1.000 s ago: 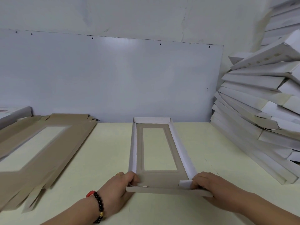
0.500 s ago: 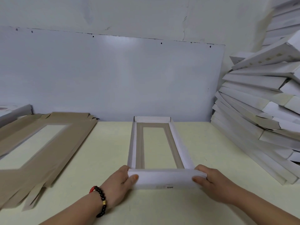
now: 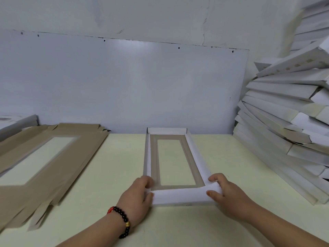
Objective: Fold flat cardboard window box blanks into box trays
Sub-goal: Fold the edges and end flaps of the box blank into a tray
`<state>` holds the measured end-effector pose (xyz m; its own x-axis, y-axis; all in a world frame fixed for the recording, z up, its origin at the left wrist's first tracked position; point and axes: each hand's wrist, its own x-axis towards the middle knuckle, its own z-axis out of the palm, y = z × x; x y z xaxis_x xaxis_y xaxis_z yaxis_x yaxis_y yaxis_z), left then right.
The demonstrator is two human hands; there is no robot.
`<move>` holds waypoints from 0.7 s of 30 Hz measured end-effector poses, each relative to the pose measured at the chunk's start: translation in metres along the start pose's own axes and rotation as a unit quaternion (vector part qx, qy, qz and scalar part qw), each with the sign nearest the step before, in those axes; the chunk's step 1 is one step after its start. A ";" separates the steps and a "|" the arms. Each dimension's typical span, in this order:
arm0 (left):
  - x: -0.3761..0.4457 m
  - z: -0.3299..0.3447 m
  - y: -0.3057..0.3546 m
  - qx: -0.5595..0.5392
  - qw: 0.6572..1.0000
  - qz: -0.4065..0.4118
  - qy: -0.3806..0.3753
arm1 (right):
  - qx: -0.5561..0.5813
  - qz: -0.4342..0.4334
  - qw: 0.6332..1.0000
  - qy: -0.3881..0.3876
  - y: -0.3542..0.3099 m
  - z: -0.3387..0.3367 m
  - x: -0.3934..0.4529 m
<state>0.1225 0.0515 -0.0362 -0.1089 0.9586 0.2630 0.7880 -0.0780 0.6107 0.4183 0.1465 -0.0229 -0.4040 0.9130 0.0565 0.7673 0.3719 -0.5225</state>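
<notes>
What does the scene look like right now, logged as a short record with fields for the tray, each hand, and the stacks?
tray: white cardboard window box tray on the pale yellow table, all four walls up
left hand: grips the tray's near left corner
right hand: grips the tray's near right corner
left stack: flat brown cardboard blanks
right stack: pile of folded white trays

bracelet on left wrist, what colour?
Black beads with a red bead and one gold bead, on the bracelet; head view.
</notes>
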 end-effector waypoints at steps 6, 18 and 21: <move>-0.004 -0.001 -0.010 0.084 0.991 0.105 -0.014 | -0.127 -0.076 0.986 0.082 -0.009 0.005 -0.002; -0.008 -0.006 0.014 0.323 0.909 0.263 -0.007 | -0.313 -0.281 0.898 0.133 -0.018 0.022 -0.004; -0.009 0.003 0.022 0.346 0.904 0.248 -0.047 | -0.338 -0.297 0.883 0.137 -0.022 0.025 0.000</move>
<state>0.1424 0.0423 -0.0273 0.3887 0.8742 0.2909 0.9192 -0.3465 -0.1871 0.3886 0.1337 -0.0329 -0.7710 0.4945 0.4012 0.6189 0.7301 0.2896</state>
